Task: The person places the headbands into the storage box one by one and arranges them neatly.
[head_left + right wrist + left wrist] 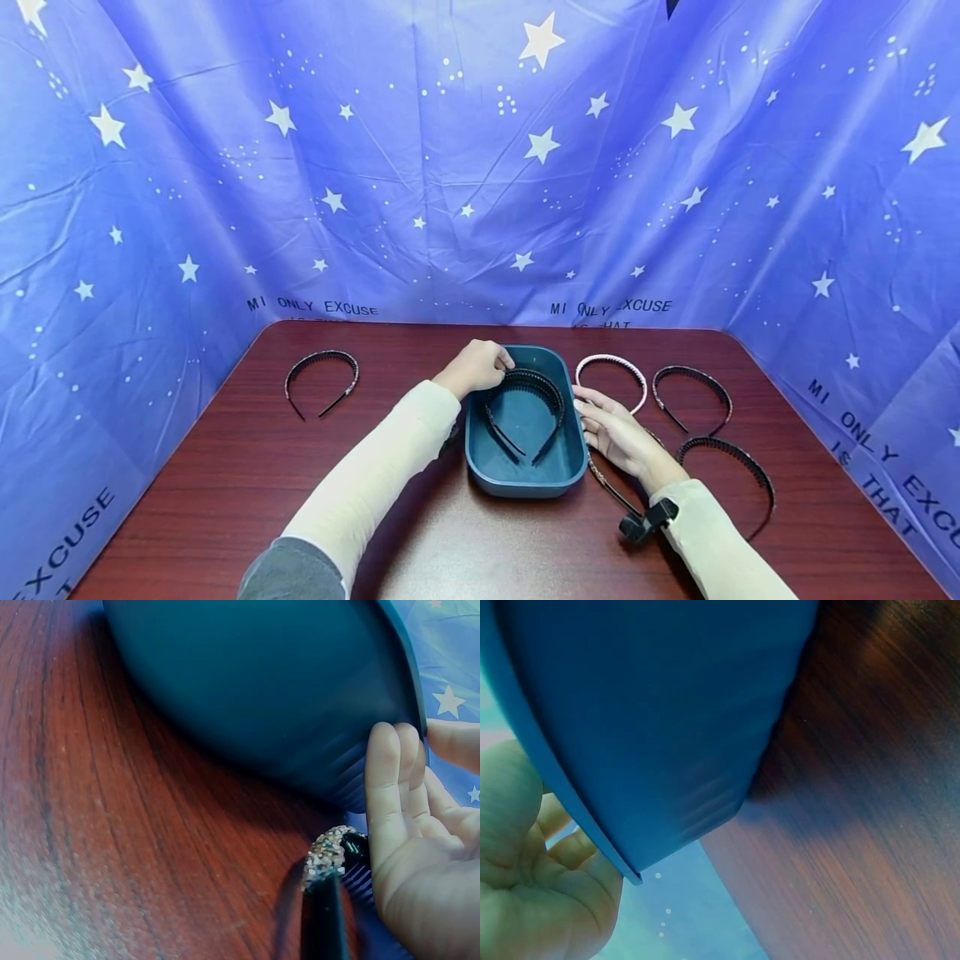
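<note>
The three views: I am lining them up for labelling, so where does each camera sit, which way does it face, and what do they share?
Head: worn on the head, facing forward and down at the dark red wooden table; both cream sleeves, left hand and right hand show.
Left wrist: low beside the teal oblong plastic tray, facing its outer wall; the left hand's curled fingers show.
Right wrist: low on the table, facing the tray's other wall; straight fingers and a rhinestone-studded black headband show.
Shared: tray and table in all three.

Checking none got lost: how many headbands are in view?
6: one far left on the table, one in the bin, three right of it, one under the right hand. Stacked ones may hide.
</note>
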Demonstrator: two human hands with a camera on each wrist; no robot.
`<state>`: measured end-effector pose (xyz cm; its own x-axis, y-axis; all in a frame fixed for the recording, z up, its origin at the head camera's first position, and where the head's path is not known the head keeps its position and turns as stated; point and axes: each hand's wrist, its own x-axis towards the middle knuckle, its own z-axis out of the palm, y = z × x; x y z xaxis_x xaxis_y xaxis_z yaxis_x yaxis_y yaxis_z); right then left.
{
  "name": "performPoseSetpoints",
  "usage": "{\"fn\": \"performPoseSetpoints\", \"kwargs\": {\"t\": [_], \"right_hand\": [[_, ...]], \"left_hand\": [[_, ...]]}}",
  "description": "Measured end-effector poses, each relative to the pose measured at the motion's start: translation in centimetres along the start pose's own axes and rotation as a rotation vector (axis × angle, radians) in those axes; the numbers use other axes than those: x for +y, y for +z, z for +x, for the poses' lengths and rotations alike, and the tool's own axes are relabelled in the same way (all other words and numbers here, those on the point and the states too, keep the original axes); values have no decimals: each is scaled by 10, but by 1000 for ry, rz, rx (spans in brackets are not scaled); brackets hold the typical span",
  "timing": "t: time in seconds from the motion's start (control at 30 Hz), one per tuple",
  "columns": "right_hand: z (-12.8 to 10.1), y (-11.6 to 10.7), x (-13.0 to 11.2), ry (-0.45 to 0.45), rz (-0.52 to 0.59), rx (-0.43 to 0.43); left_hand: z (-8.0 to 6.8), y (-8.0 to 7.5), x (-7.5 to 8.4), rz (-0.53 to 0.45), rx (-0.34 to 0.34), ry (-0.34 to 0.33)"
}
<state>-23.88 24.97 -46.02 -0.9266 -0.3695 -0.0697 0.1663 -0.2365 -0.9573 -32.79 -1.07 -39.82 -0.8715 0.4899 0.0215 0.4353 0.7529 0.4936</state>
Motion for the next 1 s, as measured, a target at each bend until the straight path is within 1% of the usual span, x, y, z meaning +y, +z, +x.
{"fn": "performPoseSetpoints", "kwargs": {"t": [0.2, 0.47, 0.7, 1.0], "right_hand": [[0, 1, 0, -4, -1, -4], [0, -1, 0, -3, -4, -5], [1, -1, 0, 2, -1, -3], [1, -2, 1, -5, -3, -15]], "left_hand": [[-1, -1, -2, -49, 11, 15], [-2, -4, -3, -121, 54, 48], [-2, -7, -8, -198, 97, 43], [-2, -12, -15, -219, 173, 78]]}}
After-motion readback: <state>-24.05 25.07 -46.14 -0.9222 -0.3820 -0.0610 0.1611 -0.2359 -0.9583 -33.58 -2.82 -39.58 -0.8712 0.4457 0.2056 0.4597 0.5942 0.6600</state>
